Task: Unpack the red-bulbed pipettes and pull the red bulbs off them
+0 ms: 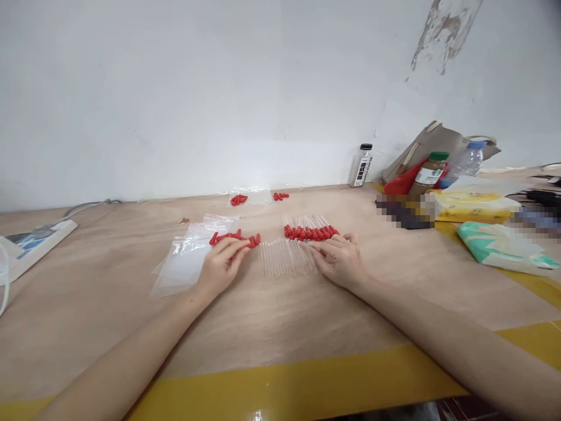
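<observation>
My left hand [221, 263] rests on the table with its fingers pinched together on a red rubber bulb at the edge of a small heap of loose red bulbs [234, 237]. My right hand [339, 257] lies to the right with its fingers curled onto the right end of a row of clear tubes [284, 257]. Just behind that row sits a row of clear droppers with red bulbs fitted [310, 229].
Clear zip bags [186, 260] lie left of my left hand. More red bulbs [239, 199] sit by the wall. A bottle [362, 165], jar, water bottle, tissue packs [475, 206] and a bag crowd the right. A power strip [37, 242] lies far left.
</observation>
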Available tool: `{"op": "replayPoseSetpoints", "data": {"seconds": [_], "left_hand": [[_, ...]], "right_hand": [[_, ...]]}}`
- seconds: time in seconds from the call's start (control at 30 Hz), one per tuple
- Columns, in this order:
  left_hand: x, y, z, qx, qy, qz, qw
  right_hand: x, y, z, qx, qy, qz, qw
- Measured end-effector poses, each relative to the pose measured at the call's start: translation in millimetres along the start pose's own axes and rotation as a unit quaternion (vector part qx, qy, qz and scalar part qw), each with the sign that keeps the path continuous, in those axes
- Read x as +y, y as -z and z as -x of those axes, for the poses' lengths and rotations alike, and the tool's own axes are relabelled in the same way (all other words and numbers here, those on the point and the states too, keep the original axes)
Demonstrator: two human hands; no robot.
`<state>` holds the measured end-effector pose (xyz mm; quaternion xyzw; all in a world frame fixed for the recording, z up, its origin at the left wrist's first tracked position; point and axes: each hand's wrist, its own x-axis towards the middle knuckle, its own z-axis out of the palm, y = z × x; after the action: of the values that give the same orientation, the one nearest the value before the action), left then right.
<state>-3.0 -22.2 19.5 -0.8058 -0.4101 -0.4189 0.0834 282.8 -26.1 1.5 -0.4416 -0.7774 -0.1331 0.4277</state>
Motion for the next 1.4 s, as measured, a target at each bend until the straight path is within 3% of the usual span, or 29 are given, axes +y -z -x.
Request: {"op": "replayPoseSetpoints", "data": {"seconds": [0.13, 0.27, 0.53, 0.7, 0.87, 1.0, 1.07, 1.13, 1.27, 1.4], "left_hand": [[-25, 11.9, -14, 0.088, 0.138, -0.068, 0.984], [-55, 20.7, -19, 0.063, 0.238, -0.073, 0.966], [-68, 12.9, -14, -0.042, 0.267, -0.109, 0.956], [-68, 14.8, -13, -0.014, 0.246, -0.110, 0.963], [-41, 10.6, -19, 0.026, 0.125, -0.160, 0.979], [2, -12.8, -35, -0.070, 0.020, -0.136, 0.988], [20, -30.6, -49, -0.116, 0.010, -0.141, 0.983], [32, -49.7, -66, -0.152, 0.059, -0.146, 0.976], [40, -81.5, -96, -0.245, 0.256, -0.138, 0.925], [39, -97.9, -110, -0.268, 0.315, -0.140, 0.900]], "right_hand": [[-1, -7, -4, 0.007, -0.038, 0.040, 0.998], [-1, -11, -4, -0.010, -0.023, 0.051, 0.998], [-3, -5, -1, -0.059, 0.012, 0.028, 0.998], [-1, 4, 1, -0.106, 0.008, 0.033, 0.994], [2, 3, -1, -0.110, -0.010, 0.008, 0.994], [9, 0, -3, -0.074, -0.079, 0.002, 0.994], [14, 0, -4, -0.061, -0.104, 0.005, 0.993], [19, 0, -5, -0.049, -0.114, 0.008, 0.992], [21, 2, -6, -0.029, -0.118, 0.012, 0.993], [19, 1, -6, -0.021, -0.117, 0.009, 0.993]]}}
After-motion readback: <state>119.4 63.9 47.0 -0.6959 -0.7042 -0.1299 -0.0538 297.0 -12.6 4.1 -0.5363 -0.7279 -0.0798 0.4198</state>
